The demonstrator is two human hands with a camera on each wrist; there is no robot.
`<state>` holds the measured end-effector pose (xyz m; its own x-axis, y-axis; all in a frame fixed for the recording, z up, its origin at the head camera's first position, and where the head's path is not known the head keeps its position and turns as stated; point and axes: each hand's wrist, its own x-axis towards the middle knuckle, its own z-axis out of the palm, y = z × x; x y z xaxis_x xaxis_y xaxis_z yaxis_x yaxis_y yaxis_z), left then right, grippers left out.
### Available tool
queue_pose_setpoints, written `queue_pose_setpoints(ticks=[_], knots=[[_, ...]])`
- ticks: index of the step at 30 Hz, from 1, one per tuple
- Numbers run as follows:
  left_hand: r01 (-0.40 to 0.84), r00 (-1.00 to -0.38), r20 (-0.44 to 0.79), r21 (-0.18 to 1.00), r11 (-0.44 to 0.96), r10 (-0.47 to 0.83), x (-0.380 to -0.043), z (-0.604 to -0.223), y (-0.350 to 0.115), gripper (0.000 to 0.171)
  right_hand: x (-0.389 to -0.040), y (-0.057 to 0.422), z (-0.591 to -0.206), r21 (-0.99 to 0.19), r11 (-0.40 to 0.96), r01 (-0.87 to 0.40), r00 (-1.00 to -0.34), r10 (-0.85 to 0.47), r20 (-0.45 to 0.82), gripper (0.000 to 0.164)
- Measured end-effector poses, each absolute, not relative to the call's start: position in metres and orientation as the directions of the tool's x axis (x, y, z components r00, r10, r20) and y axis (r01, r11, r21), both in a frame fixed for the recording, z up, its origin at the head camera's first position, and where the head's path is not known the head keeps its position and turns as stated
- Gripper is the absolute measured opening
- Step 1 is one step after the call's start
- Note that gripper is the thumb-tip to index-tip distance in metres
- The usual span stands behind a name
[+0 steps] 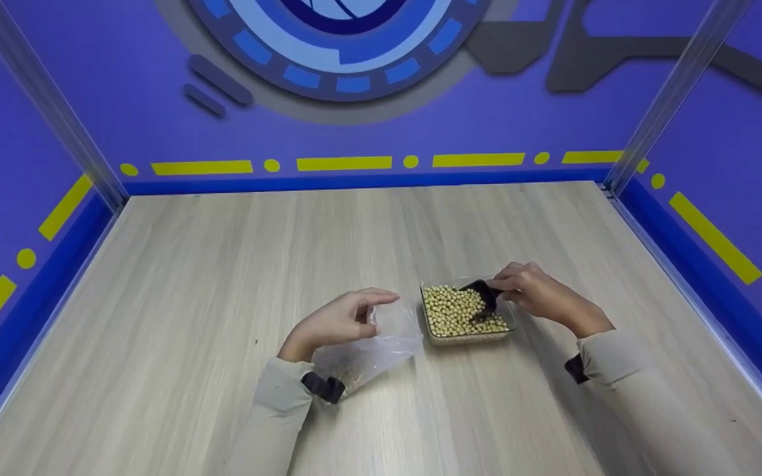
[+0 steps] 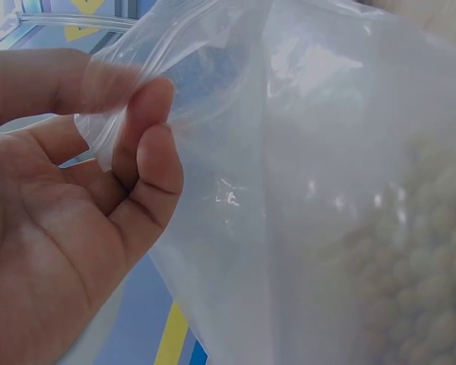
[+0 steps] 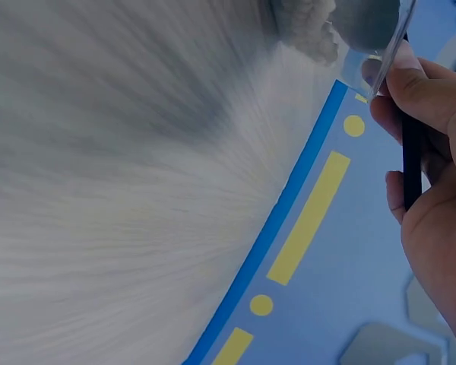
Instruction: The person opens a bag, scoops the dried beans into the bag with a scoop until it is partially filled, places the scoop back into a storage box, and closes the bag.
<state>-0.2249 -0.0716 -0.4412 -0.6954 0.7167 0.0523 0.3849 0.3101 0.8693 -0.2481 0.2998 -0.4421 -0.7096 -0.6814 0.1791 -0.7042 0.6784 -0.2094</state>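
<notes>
Soybeans [image 1: 450,307] fill a clear rectangular container [image 1: 470,340] on the table. My right hand [image 1: 543,292] grips the handle of a black scoop [image 1: 485,293], whose head is tilted down among the beans. In the right wrist view, fingers curl round the black handle [image 3: 413,152] beside the container's clear wall. Just left of the container, my left hand [image 1: 335,320] pinches the top edge of a clear zip bag [image 1: 387,344]. Through the bag's side in the left wrist view, more soybeans [image 2: 425,281] show at its bottom.
The wood-grain table [image 1: 222,264] runs back to a blue wall [image 1: 381,142] with yellow marks. Blue side walls [image 1: 698,198] with metal corner posts [image 1: 678,86] enclose it left and right. A black wrist strap [image 1: 323,387] sits on the left sleeve.
</notes>
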Motion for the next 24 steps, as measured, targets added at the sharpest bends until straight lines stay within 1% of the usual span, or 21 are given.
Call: queue_pose_setpoints(ticks=[8,12,15,24], knots=[[0.416,-0.69,0.063,0.849,0.325,0.721,-0.2236,-0.4387,-0.0697,0.058,-0.2468,0.2991,-0.4425,-0.203,0.685,-0.7,-0.714,-0.678,0.174,0.036],[0.417,-0.691,0.067,0.85,0.321,0.72,-0.2239,-0.4394,-0.07,0.059,-0.2492,0.2977,-0.444,-0.198,0.652,-0.732,-0.681,-0.699,0.218,0.034],[0.418,-0.691,0.069,0.85,0.321,0.719,-0.2245,-0.4402,-0.0701,0.059,-0.2501,0.2964,-0.4444,-0.213,0.637,-0.741,-0.672,-0.703,0.232,0.034],[0.417,-0.694,0.066,0.849,0.325,0.717,-0.2249,-0.4406,-0.0698,0.059,-0.252,0.2936,-0.4455,-0.241,0.636,-0.733,-0.679,-0.702,0.214,0.032]])
